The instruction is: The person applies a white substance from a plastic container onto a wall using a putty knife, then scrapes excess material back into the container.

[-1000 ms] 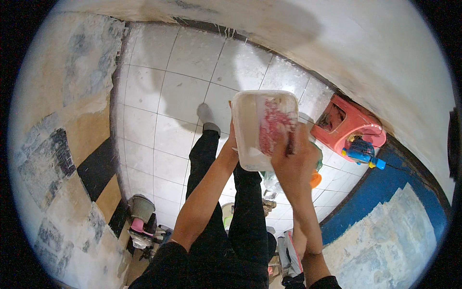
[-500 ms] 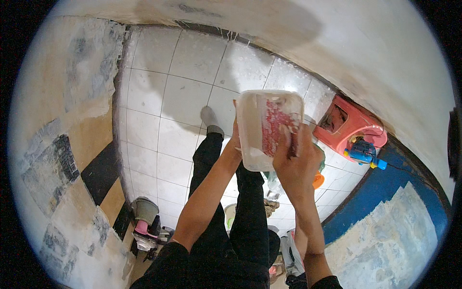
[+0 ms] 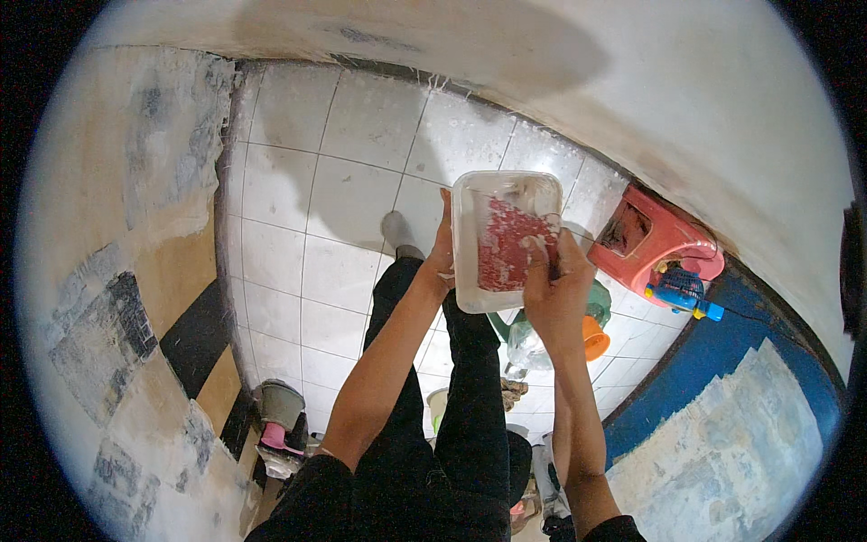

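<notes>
A clear, rectangular plastic container (image 3: 464, 262) is held up at the centre, with whitish paste smeared on its inside. My left hand (image 3: 442, 242) grips its left side; some of the fingers are hidden behind the wall. Inside lies a flat red scraper (image 3: 508, 242), its face streaked with white paste. My right hand (image 3: 555, 285) pinches the scraper near the container's right side, thumb on top. Paste clings to the scraper beside the thumb.
A pink-red plastic stool (image 3: 623, 239) lies by the right wall, with a small blue fan (image 3: 682, 294) against it. An orange cup (image 3: 594, 339) and green-tinted clear plastic (image 3: 533, 343) are below my right hand. A grey bucket (image 3: 280, 405) stands lower left on white tiles (image 3: 271, 181).
The red scraper has turned so that more of its broad face shows within the container. My right hand has shifted slightly up and left. My left hand keeps its hold.
</notes>
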